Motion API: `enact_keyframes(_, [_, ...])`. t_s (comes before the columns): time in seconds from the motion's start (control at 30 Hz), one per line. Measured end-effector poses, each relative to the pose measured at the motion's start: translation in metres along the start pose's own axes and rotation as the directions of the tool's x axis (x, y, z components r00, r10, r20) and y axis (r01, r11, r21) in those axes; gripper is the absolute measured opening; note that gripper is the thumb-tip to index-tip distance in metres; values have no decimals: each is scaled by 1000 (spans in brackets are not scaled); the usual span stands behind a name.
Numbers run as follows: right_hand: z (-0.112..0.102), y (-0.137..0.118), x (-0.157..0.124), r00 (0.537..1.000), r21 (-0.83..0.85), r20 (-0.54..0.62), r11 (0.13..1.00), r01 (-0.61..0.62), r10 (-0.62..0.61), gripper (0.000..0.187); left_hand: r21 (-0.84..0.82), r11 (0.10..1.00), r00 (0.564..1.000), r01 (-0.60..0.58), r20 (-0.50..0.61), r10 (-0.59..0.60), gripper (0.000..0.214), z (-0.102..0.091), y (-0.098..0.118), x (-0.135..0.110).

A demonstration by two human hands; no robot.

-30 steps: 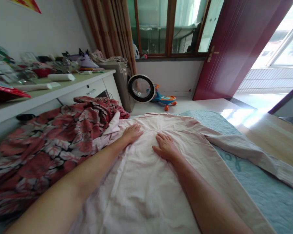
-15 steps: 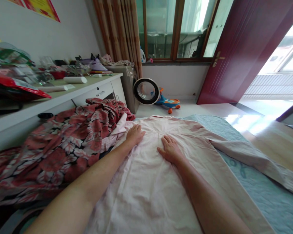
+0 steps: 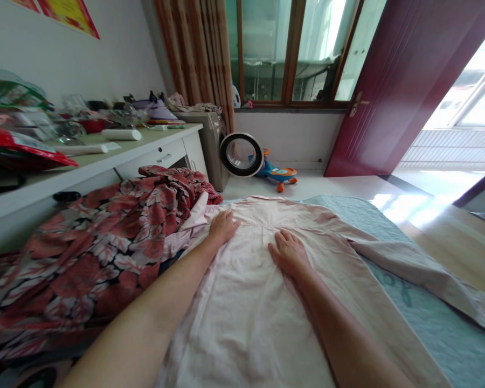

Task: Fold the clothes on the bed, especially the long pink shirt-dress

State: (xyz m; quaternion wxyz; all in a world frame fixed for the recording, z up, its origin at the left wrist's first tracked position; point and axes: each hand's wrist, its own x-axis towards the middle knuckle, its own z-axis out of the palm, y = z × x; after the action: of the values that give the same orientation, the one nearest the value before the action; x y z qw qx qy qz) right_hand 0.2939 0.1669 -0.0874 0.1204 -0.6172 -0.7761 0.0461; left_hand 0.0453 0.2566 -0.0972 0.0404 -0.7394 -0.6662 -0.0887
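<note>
The pink shirt (image 3: 246,312) lies flat on the teal quilt (image 3: 436,334). It is apparently being smoothed near the collar by the left hand (image 3: 223,226) and the right hand (image 3: 290,251), both palm-down and gripping nothing. The outstretched sleeve (image 3: 408,258) would call for a reach.

Bright doorway glare, warped edges

Floral cloth heap (image 3: 105,242) left; open bedspread (image 3: 420,307) right

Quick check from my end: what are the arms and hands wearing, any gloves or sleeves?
No gloves: the left hand and right hand are bare. The left forearm and right forearm are bare too, with no sleeve, watch or bracelet showing up to the frame edge. No rings can be made out.
</note>
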Motion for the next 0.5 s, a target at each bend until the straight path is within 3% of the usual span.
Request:
enact_keyframes(0.2, [-23,7,38,989,-71,127,995,-63,72,34,32,999,1000,2,28,-3,42,-5,-4,10])
enact_keyframes(0.27, [-24,12,55,991,-70,87,993,-100,106,38,25,999,999,-36,41,35,42,-3,-2,18])
enact_keyframes(0.4, [-13,35,79,990,-38,-32,990,-137,136,49,5,994,990,-107,95,106,48,5,-1,29])
enact_keyframes(0.5, [-1,60,82,980,-77,43,978,-192,196,59,0,991,983,-134,127,133,55,10,-6,30])
